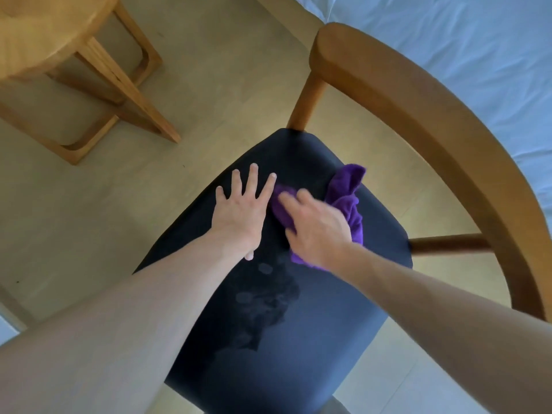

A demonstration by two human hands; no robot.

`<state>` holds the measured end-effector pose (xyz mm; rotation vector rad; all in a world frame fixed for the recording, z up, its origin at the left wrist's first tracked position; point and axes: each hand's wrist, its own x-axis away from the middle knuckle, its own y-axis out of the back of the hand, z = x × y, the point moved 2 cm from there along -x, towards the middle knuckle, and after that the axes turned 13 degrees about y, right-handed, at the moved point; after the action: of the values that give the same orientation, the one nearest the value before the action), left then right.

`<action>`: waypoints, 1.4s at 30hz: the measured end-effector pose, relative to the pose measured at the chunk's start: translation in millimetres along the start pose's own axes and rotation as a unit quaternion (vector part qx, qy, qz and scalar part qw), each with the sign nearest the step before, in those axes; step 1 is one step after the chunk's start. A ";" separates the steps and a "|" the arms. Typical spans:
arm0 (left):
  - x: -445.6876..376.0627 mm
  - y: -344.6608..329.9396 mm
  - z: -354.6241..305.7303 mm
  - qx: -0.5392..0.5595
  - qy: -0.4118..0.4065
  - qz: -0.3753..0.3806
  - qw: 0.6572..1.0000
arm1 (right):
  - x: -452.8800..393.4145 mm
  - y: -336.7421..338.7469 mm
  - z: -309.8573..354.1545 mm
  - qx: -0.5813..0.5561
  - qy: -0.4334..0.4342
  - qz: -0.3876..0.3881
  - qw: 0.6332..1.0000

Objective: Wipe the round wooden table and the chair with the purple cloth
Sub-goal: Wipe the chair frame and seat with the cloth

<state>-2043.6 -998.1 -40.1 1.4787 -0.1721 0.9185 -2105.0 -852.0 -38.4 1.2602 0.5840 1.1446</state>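
Left hand (239,213) flat, fingers spread, on dark chair seat (298,324); right hand (316,231), blurry, maybe pressing purple cloth (348,201) near back edge.

Dark chair seat (298,324) — purple cloth (346,201), left hand (239,213) flat.

The chair seat (298,294) looks like smooth, matt dark upholstery, with faint dull smudges near its middle; the curved chair back (433,115), at 2 o'clock, is smooth wood with a soft satin sheen; the purple cloth (346,201) is fuzzy and matt; the table (44,31), at 10 o'clock, is pale grained wood; the bedsheet (478,40) is wrinkled white fabric; the floor (209,70) is smooth and matt.
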 end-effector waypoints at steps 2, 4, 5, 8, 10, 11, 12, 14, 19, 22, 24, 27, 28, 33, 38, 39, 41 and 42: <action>1.7 -1.2 1.3 0.007 0.002 -0.005 1.000 | 17.7 -0.3 -5.6 0.023 0.096 0.058 0.993; 2.3 -1.6 1.5 0.008 0.004 -0.008 1.000 | 13.7 10.8 -36.0 0.058 0.071 0.057 0.994; 2.8 -2.0 0.4 0.006 0.005 -0.008 1.000 | 7.2 17.2 -57.5 0.069 0.013 0.040 0.997; 5.4 -3.1 -5.9 0.008 0.017 -0.010 1.000 | -6.2 34.9 -108.4 0.019 -0.195 0.008 0.981; 4.6 -3.6 -9.8 0.013 0.026 -0.015 0.999 | -10.6 32.5 -106.0 -0.021 -0.259 0.000 0.966; 4.1 -4.0 -10.3 0.011 0.028 -0.013 0.999 | -10.9 27.8 -94.0 -0.032 -0.265 -0.008 0.964; 3.9 -4.0 -9.8 0.007 0.028 -0.011 1.000 | -8.5 22.2 -77.3 -0.039 -0.258 -0.018 0.965; 3.4 -2.6 -6.3 0.002 0.026 -0.009 1.000 | 1.9 9.0 -39.5 -0.048 -0.224 -0.032 0.973; 8.2 -1.7 2.9 0.016 0.006 -0.024 1.000 | 57.2 -24.9 28.8 -0.047 -0.040 0.070 0.996; 14.3 -4.9 6.5 0.011 -0.009 -0.047 0.999 | 72.8 -27.6 22.4 -0.020 0.064 0.112 0.991; 21.5 -8.5 8.7 0.020 -0.004 -0.056 0.998 | 65.8 -20.4 -6.4 0.011 0.007 0.073 0.997; 35.1 -17.0 15.4 0.053 0.014 -0.067 0.996 | 57.6 -0.2 -51.0 -0.022 -0.217 0.012 0.976; 38.4 -20.2 18.0 0.060 0.012 -0.068 0.996 | 56.4 2.1 -53.2 -0.035 -0.265 -0.001 0.963; 40.3 -27.6 31.7 0.075 -0.024 -0.047 0.996 | 56.7 -22.9 44.5 -0.053 -0.173 0.021 0.983; 39.9 -23.8 31.9 0.056 -0.037 -0.048 0.997 | 87.4 -56.3 108.2 -0.049 0.096 0.151 0.983; 39.4 -23.2 30.6 0.052 -0.038 -0.046 0.997 | 90.4 -56.9 104.3 -0.035 0.128 0.160 0.978; 37.9 -22.9 29.2 0.049 -0.035 -0.040 0.997 | 89.8 -54.2 89.0 0.011 0.156 0.151 0.976; 37.3 -23.3 29.0 0.050 -0.035 -0.036 0.997 | 86.8 -51.1 80.1 0.036 0.147 0.138 0.979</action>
<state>-1992.2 -1004.5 -30.7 1.6009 -0.1246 0.8276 -1986.0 -803.3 -44.6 1.2696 0.6879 1.5702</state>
